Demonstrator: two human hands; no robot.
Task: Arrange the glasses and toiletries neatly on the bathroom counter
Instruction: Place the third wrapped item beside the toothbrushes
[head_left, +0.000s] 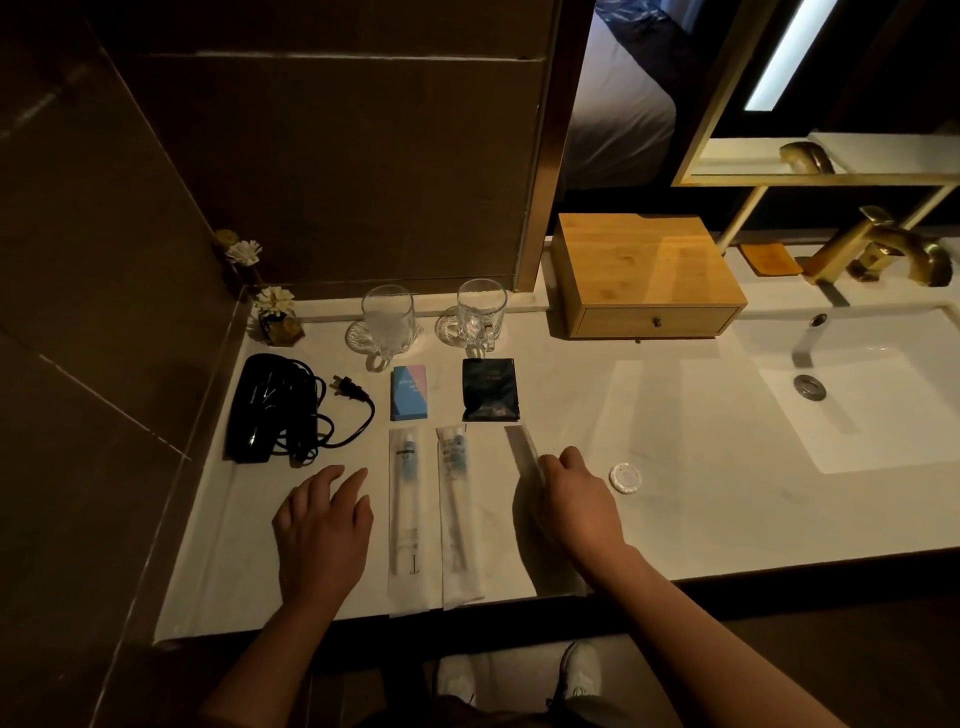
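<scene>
On the white counter (649, 415), two glasses (387, 319) stand on coasters in the upper middle of the frame, a blue box (410, 392) and a black sachet (490, 389) just below them. Two toothbrush packets (408, 519) lie side by side at lower centre. The left hand (324, 525) rests flat, fingers spread, left of them. The right hand (579, 501) pinches a third thin packet (522, 449) to their right.
</scene>
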